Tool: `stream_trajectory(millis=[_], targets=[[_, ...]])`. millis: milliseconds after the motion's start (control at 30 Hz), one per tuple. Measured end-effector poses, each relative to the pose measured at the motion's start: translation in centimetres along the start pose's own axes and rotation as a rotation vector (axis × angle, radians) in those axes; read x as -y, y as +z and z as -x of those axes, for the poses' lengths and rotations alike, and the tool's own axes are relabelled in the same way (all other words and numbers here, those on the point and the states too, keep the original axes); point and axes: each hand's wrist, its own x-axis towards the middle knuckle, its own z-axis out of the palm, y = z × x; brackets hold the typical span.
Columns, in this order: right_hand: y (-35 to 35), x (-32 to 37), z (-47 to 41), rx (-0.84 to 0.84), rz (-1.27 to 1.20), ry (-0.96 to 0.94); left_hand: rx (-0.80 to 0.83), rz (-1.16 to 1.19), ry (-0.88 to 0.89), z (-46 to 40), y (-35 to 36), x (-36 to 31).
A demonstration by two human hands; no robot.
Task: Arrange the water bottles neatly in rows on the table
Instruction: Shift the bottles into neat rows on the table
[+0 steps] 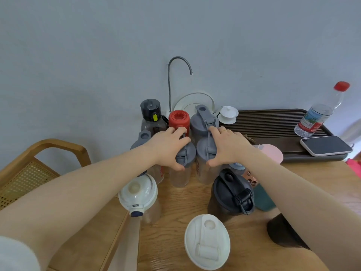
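Several bottles stand on the wooden table [175, 216]. My left hand [168, 145] grips the grey lid of a clear shaker bottle [180, 173]. Beside it, my right hand [228, 147] grips the grey lid of a second clear shaker bottle [204, 169]. Behind them stand a dark bottle with a yellow button [151, 114], a red-lidded bottle [178, 119] and a grey-lidded bottle [201, 124]. Another grey-lidded bottle [143, 138] shows left of my left wrist. Nearer me stand a white-lidded bottle [138, 194], a black-lidded shaker [232, 192], a white-lidded shaker [207, 241], a teal bottle [263, 198] and a pink-lidded one [271, 151].
A dark slatted tea tray [273, 122] on the right holds a white lidded cup [228, 115], a plastic water bottle with a red cap [320, 112] and a phone [325, 145]. A gooseneck tap [178, 75] rises at the wall. A wooden chair [39, 165] stands left.
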Motion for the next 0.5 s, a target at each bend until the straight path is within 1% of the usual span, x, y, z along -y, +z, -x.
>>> stream_trajectory(millis=[67,133,200,267,300,333,400,433,467,500], targets=[[-0.2,-0.6,0.3,0.044,0.086,-0.092,0.007,-0.004,0.004,0.0,0.1,0.1],[-0.1,-0.9,0.6,0.060,0.099,-0.138,0.003,0.004,-0.010,-0.1,0.3,0.1],[-0.2,-0.9,0.7,0.073,0.103,-0.161,-0.003,0.013,-0.015,-0.1,0.4,0.1],[-0.9,-1.1,0.7,0.061,0.081,-0.144,-0.005,0.017,-0.007,-0.1,0.4,0.2],[-1.4,-1.2,0.6,0.016,0.025,-0.105,-0.008,0.014,-0.004,-0.1,0.2,0.3],[-1.9,-1.3,0.3,-0.063,-0.063,-0.057,-0.026,0.011,-0.007,0.1,0.0,0.4],[-2.5,-1.5,-0.9,-0.248,-0.277,0.042,-0.129,0.028,-0.024,0.3,-0.8,0.8],[-2.6,-1.6,-1.8,-0.287,-0.348,0.064,-0.191,0.053,-0.033,0.5,-1.3,1.1],[-2.6,-1.7,-2.8,-0.274,-0.366,0.053,-0.233,0.084,-0.041,0.7,-1.7,1.4],[-2.5,-1.7,-3.8,-0.216,-0.353,0.019,-0.249,0.114,-0.046,0.8,-2.0,1.7]])
